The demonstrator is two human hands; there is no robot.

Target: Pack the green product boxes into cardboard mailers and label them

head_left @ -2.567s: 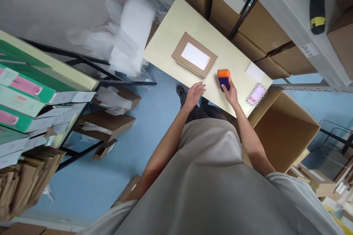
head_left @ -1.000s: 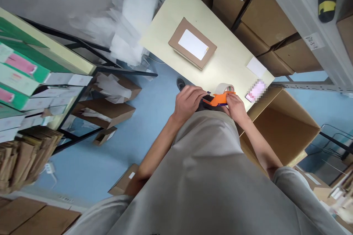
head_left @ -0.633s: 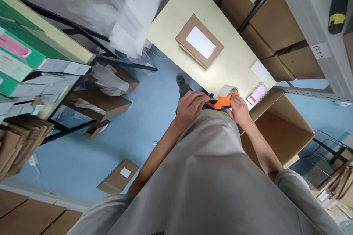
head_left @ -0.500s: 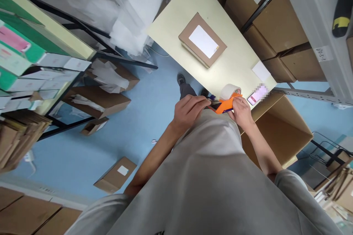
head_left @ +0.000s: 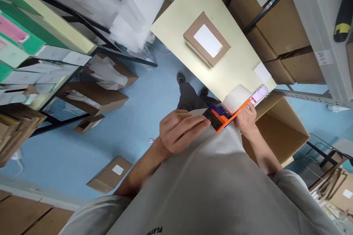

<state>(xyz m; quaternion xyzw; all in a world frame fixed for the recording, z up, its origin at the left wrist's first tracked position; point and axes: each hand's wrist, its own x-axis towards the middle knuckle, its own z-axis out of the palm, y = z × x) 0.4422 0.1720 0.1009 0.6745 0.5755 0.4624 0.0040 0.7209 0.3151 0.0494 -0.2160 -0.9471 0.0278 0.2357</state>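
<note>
An orange and purple tape dispenser (head_left: 224, 115) with a white tape roll (head_left: 236, 97) is held up close to my chest. My right hand (head_left: 247, 119) is closed round its handle end. My left hand (head_left: 180, 130) pinches at the dispenser's front end, where the tape comes off; its fingers are curled together. Beyond my hands, a flat brown cardboard parcel (head_left: 206, 43) with a white label lies on the pale yellow table (head_left: 180, 25).
A phone (head_left: 259, 94) and a white paper slip (head_left: 261, 72) lie near the table's right corner. A large open carton (head_left: 284, 132) stands beside the table. Stacked cartons (head_left: 278, 25) fill the shelves behind. Small boxes (head_left: 110, 174) lie on the blue floor, white packing sheets (head_left: 138, 14) at the table's left.
My right hand lifted the dispenser off the table and brought it toward my chest. My left hand came onto its front end. Both hands have since moved closer to the camera.
</note>
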